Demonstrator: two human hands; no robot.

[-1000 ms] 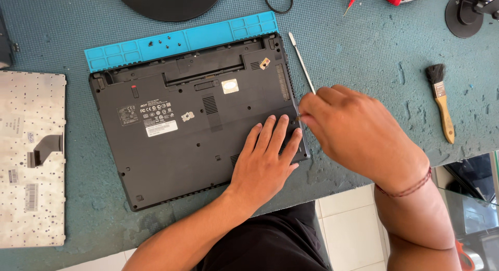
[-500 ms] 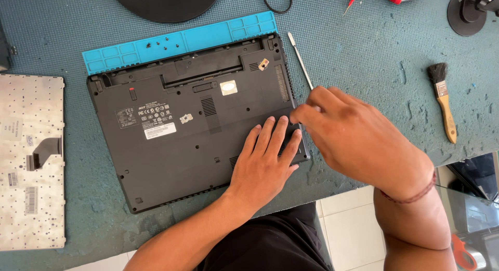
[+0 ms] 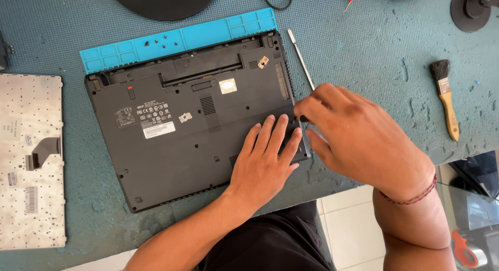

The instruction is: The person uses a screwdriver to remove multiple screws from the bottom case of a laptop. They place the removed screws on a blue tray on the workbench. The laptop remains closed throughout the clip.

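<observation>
You are working at a counter covered with a rough teal mat that is showing scuffs and worn patches. Daylight is falling evenly across it, throwing soft shadows. Below your right hand, past the counter's near edge, a floor of pale square tiles is showing. To the right of that hand, at the lower right corner, a glass surface is catching reflections. Beyond your hand, at the far edge, a dark round base is sitting on the mat.

White rectangular labels and small stickers on my upturned black laptop; more white labels on the keyboard back.
</observation>
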